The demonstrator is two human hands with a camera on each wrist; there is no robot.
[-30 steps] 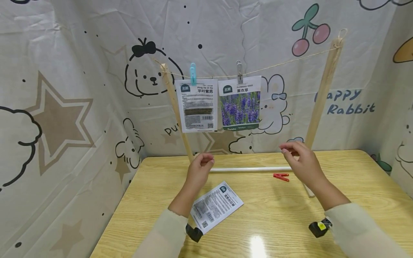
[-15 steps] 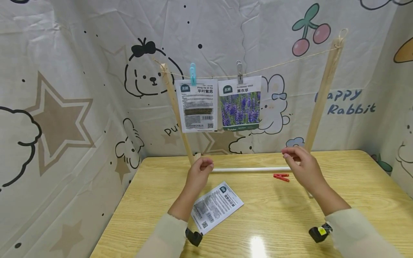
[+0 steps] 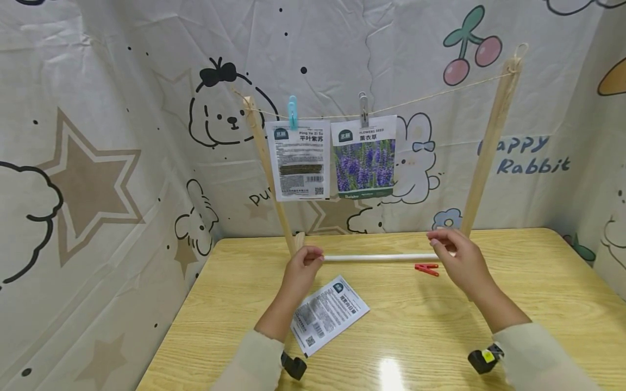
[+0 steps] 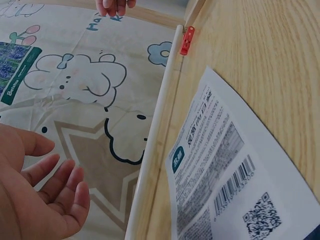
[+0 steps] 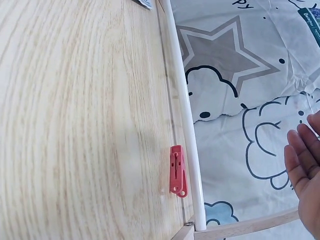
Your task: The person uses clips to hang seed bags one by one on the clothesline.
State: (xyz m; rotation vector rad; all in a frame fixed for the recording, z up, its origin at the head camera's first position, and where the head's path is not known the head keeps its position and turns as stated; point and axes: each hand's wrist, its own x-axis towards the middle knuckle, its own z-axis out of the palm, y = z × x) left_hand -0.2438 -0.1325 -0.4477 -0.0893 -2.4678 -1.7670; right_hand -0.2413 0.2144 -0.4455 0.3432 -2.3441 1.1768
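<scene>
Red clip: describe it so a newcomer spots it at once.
On the wooden table, find the white rod. The red clip lies just on its near side, toward the end nearer the right hand. Unlike the blue clip and grey clip up on the string, it's red and holds nothing.

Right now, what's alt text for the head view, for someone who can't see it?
A person's empty left hand and right hand hover over a wood-grain table. Beyond them, a text-covered packet and a purple-flower packet hang from a string by a blue clip and gray clip; a third packet and red clip lie on the table.
</scene>
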